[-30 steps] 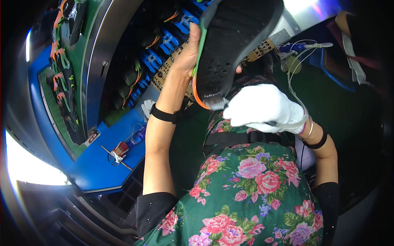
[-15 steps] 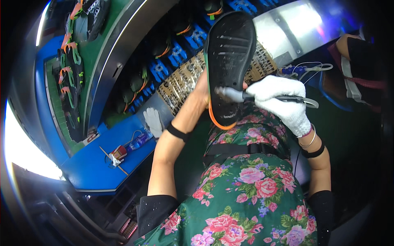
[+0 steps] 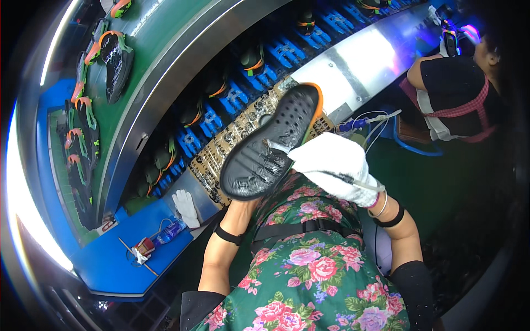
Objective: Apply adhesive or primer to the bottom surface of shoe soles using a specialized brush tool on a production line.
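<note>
A black shoe sole (image 3: 251, 163) with rows of small holes at one end and an orange-green rim is tilted before me, its orange end up and to the right. From beneath, my left hand (image 3: 244, 205) supports it; the sole hides its fingers, and only the part by the wrist shows. In a white knitted glove, my right hand (image 3: 334, 165) is closed round the thin handle of a brush (image 3: 280, 147). The pale bristles touch the middle of the sole, where the surface looks wet and shiny.
Shoes on blue holders (image 3: 232, 98) line the curved conveyor ahead. Behind the sole lies a taped cardboard strip (image 3: 207, 171). A spare white glove (image 3: 186, 208) and a blue bottle (image 3: 168, 233) are on the blue table (image 3: 110, 259). Another person (image 3: 455, 88) sits at the right.
The sole has turned, swinging its orange end from the bottom to the upper right, and moved lower left. The brush has shifted from the orange end to the sole's middle.
</note>
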### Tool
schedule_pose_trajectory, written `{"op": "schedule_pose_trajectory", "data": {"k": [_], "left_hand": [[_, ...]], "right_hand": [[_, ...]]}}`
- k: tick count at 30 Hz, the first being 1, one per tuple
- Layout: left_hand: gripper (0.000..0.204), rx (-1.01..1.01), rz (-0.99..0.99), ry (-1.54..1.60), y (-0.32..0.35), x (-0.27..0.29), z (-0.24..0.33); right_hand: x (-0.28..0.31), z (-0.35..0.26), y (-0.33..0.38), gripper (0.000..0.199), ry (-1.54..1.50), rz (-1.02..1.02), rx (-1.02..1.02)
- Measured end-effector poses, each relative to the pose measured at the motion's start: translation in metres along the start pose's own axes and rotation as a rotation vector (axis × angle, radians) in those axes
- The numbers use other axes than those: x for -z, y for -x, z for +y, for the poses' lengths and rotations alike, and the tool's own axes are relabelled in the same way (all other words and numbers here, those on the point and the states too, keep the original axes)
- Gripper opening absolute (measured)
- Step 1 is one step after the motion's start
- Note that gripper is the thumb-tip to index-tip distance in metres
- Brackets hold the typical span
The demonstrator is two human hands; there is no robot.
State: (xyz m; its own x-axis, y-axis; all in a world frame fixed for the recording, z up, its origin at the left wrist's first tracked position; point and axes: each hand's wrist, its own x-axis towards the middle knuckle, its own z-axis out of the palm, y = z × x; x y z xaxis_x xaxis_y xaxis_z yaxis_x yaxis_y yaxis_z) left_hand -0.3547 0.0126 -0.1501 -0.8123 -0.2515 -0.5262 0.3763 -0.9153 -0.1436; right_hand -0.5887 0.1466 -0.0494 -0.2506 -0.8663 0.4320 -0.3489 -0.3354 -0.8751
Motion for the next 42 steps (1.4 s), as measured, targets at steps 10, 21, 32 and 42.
{"op": "schedule_pose_trajectory", "data": {"k": [10, 21, 32, 42], "left_hand": [[0.098, -0.154, -0.139, -0.268, -0.019, -0.069, -0.057], [0.094, 0.080, -0.422, 0.165, -0.009, -0.051, -0.071], [0.095, -0.162, -0.025, -0.523, -0.008, -0.058, -0.062], [0.096, -0.084, -0.352, -0.032, -0.027, -0.039, -0.045]], "right_hand": [[0.009, -0.023, -0.022, 0.024, 0.264, 0.134, 0.094], [-0.001, -0.023, -0.047, 0.033, 0.197, 0.030, 0.054], [-0.013, -0.011, -0.017, 0.043, 0.152, 0.040, -0.065], [-0.011, -0.010, -0.027, 0.033, 0.163, 0.109, 0.052]]}}
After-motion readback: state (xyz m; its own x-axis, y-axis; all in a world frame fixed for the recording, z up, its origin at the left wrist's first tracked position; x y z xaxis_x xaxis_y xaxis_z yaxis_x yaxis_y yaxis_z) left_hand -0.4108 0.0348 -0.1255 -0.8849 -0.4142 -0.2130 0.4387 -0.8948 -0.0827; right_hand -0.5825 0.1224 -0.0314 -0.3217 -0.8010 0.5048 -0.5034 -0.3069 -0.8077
